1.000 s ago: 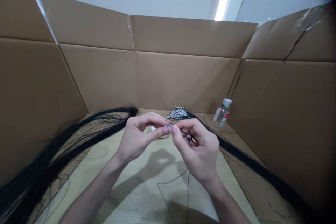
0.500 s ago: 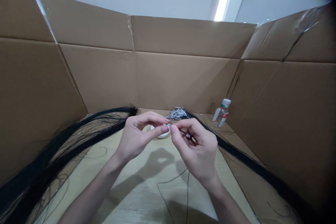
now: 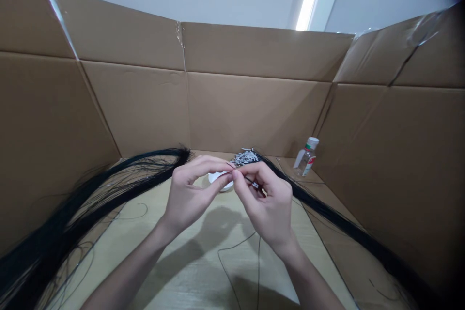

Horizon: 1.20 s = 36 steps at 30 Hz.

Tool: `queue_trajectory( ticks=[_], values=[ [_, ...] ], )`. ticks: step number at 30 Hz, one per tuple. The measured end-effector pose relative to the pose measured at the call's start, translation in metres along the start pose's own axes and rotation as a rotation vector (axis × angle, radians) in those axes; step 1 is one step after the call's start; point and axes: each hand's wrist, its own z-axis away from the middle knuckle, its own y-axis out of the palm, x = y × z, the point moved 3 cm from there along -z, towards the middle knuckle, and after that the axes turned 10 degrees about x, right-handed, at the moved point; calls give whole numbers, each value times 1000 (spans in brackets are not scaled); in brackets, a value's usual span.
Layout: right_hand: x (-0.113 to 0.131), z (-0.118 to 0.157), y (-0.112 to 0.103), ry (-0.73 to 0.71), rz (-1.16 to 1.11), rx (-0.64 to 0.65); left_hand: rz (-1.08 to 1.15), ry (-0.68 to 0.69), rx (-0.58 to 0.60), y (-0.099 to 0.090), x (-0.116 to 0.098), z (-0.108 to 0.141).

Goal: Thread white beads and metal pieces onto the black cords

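Note:
My left hand (image 3: 192,191) is closed in a pinch, thumb against forefinger, at the tip of a thin dark cord (image 3: 229,165). Touching it from the right, my right hand (image 3: 271,203) also pinches this cord between thumb and forefinger. A small white piece (image 3: 255,185) shows on the cord under the curled fingers of my right hand; its exact form is too small to make out. Two thin lengths of cord hang below my right hand onto the table. Partly hidden behind my left thumb is a round white dish (image 3: 217,180).
A thick bundle of dark cords (image 3: 109,193) lies along the left. Another bundle (image 3: 334,215) runs along the right, with many silvery-white tips (image 3: 246,157) at its far end. A clear bottle with a white cap (image 3: 306,159) stands back right. Cardboard walls (image 3: 254,111) surround the table (image 3: 189,271).
My right hand has shifted slightly left, so the fingertips of both hands now meet. The white piece has moved left with it, and my left thumb sits closer to the cord's tip.

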Motion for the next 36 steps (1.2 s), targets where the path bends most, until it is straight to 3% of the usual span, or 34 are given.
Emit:
queue_trajectory(
  ticks=[11, 18, 26, 36],
  values=[
    [-9, 1, 4, 66, -184, -8, 510, -328, 93, 11, 14, 3],
    [-8, 0, 4, 84, -294, -44, 552, -287, -21, 15, 16, 6],
    [-7, -3, 2, 128, -382, -22, 595, -277, 29, 17, 17, 10],
    [-8, -2, 5, 143, -394, -14, 549, -287, -16, 20, 14, 12]
  ],
)
